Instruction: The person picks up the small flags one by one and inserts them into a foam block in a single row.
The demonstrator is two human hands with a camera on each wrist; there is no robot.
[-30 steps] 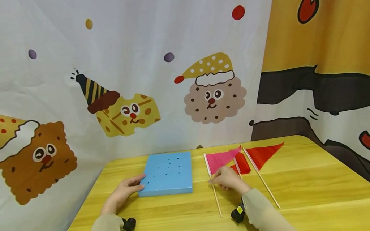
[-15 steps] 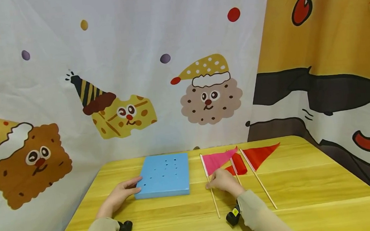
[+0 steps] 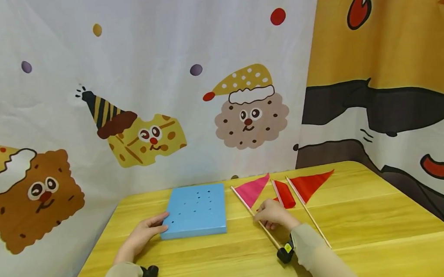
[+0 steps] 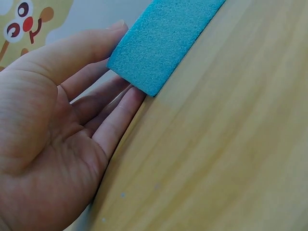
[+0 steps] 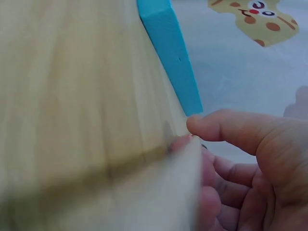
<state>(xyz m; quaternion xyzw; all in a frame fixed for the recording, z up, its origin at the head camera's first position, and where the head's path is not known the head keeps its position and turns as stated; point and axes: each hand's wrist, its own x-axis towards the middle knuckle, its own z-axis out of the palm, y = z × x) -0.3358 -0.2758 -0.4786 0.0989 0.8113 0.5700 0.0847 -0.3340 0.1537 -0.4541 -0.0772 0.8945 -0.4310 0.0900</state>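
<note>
My left hand (image 3: 144, 233) rests at the near left corner of a blue foam block (image 3: 198, 210) dotted with small holes. In the left wrist view the thumb (image 4: 96, 43) lies over the block's top edge, and fairly straight fingers (image 4: 120, 113) touch its left side. My right hand (image 3: 273, 215) pinches the wooden stick of a pink pennant flag (image 3: 252, 190) between thumb and fingers. The flag slants, its cloth toward the back and its stick's lower end near the right wrist. A pale blurred stick (image 5: 159, 192) crosses the right wrist view.
To the right, a red flag (image 3: 285, 194), partly hidden by the right hand, and another red pennant flag (image 3: 309, 186) lie on the yellow wood-grain table (image 3: 369, 214). A curtain with cartoon prints (image 3: 153, 65) hangs behind. Both wrists wear small black cameras (image 3: 150, 273).
The pink flag has tilted, its top swinging left and its lower end right toward the wrist. The right hand has turned with it. The left hand stays at the block; the head view shifted slightly.
</note>
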